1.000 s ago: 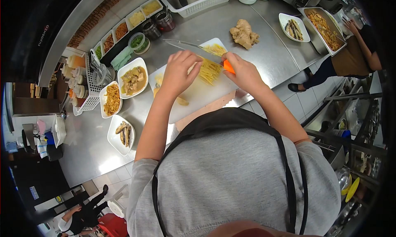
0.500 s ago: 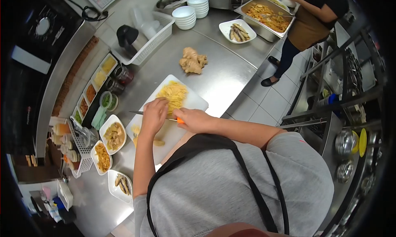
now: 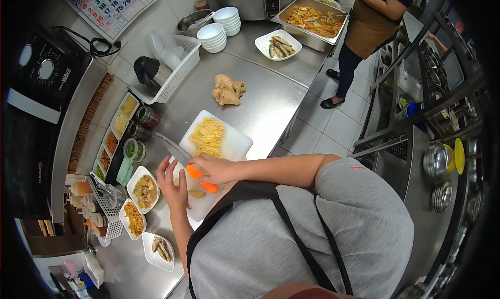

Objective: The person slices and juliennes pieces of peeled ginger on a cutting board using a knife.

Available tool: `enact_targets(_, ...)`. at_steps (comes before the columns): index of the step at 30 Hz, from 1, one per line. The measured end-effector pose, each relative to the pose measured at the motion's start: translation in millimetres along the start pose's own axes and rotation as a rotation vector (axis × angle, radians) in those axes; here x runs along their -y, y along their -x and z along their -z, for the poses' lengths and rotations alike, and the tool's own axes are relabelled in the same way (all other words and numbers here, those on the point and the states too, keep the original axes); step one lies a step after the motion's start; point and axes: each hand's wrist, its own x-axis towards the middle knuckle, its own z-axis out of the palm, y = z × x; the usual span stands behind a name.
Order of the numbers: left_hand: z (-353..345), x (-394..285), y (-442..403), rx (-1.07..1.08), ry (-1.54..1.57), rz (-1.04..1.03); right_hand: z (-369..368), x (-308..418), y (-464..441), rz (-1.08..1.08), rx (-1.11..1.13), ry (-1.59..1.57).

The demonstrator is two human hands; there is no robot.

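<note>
My right hand (image 3: 217, 170) grips the orange handle of a kitchen knife (image 3: 208, 186). Its blade points up and left, lifted off the ginger strips. Beside it my left hand (image 3: 174, 187) is open, fingers spread, holding nothing I can see. A heap of yellow ginger strips (image 3: 207, 136) lies on the far part of the white cutting board (image 3: 240, 141). Near the handle rests a small ginger piece (image 3: 196, 194), with other bits partly hidden by my hands. Beyond the board sits a knobbly unpeeled ginger root (image 3: 227, 90) on the steel counter.
White dishes of food (image 3: 144, 190) stand to the left, near a row of condiment containers (image 3: 120, 124). Stacked bowls (image 3: 212, 36), a plate of fish (image 3: 278, 48) and a noodle tray (image 3: 317, 22) stand farther back. Another person (image 3: 359, 36) stands behind the counter's right edge.
The knife has turned and moved left, away from the strips. My left hand has come off the ginger, moved left and lower, and opened. The view has shifted slightly.
</note>
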Motion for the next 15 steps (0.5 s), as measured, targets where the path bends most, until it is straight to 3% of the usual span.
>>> enact_targets(2, 1, -1, 8, -0.024, 0.024, 0.01, 15, 4, 9, 0.051, -0.001, 0.029)
enact_targets(6, 3, -8, 21, -0.045, 0.04, 0.022, 68, -12, 44, -0.039, -0.243, -0.148)
enact_targets(8, 4, -9, 30, -0.024, 0.096, 0.063, 97, -58, 71, 0.053, -0.623, -0.044)
enact_targets(11, -1, -3, 44, -0.013, 0.234, 0.123, 163, -92, 138, -0.162, -0.987, 0.255)
enact_targets(13, -2, 2, 48, -0.006, 0.28, 0.103, 188, -155, 194, -0.336, -1.056, 0.601)
enact_targets(15, -7, 3, 46, -0.018, 0.311, 0.084, 192, -231, 262, -0.879, -0.762, 0.595)
